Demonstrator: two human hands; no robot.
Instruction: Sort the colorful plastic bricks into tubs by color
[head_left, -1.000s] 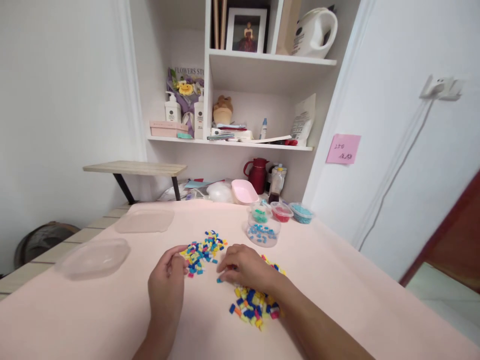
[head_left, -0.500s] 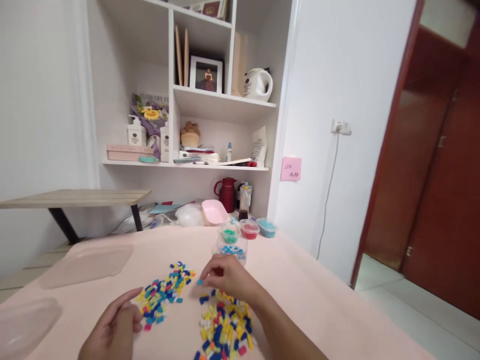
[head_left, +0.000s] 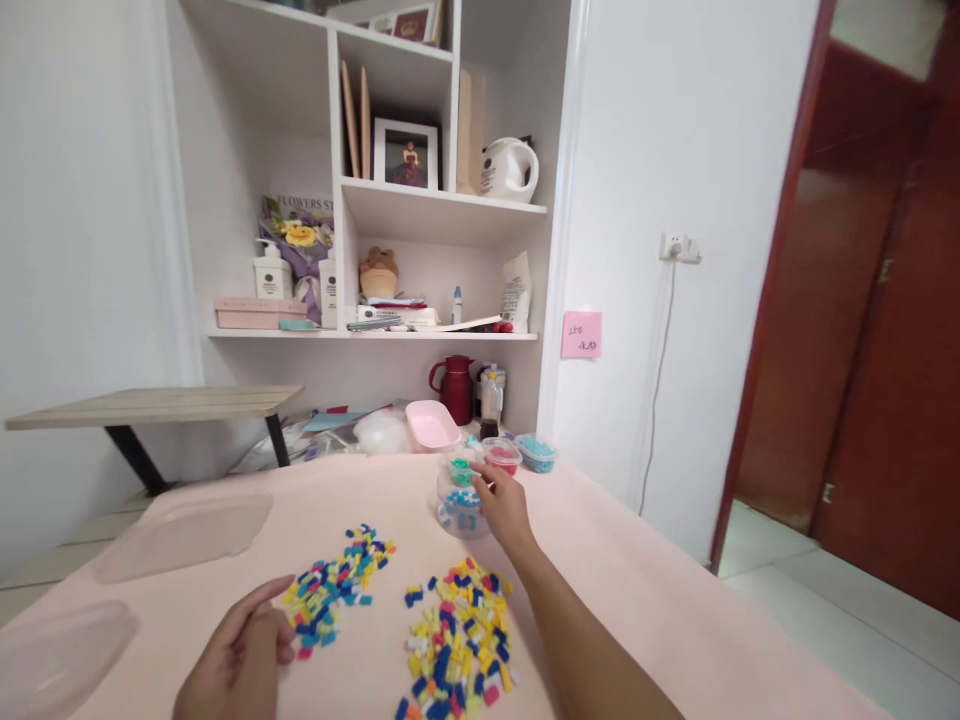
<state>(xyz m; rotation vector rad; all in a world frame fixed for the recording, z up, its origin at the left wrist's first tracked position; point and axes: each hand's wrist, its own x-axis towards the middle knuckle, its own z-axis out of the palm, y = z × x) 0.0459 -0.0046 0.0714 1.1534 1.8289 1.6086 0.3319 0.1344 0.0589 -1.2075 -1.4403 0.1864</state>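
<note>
My right hand reaches over the clear tubs at the back of the table, fingertips drawn together. Whether a small piece is between them cannot be made out. Below its fingers is a clear round tub with small blue building bricks; a smaller tub with green bricks adjoins it. My left hand, index finger stretched and other fingers loosely bent, rests beside the left pile of mixed bricks with nothing seen in it. A second pile of mostly yellow and dark blue bricks lies below my right forearm's left side.
A tub of red pieces and a tub of light blue pieces stand at the back right. Behind are a pink tray and a red jug. Clear plastic lids lie at the left on the pink cloth.
My right hand has moved from between the two piles, where it pinched a blue brick, up and right to the tubs. My left hand stays beside the left pile; the view shifts slightly.
</note>
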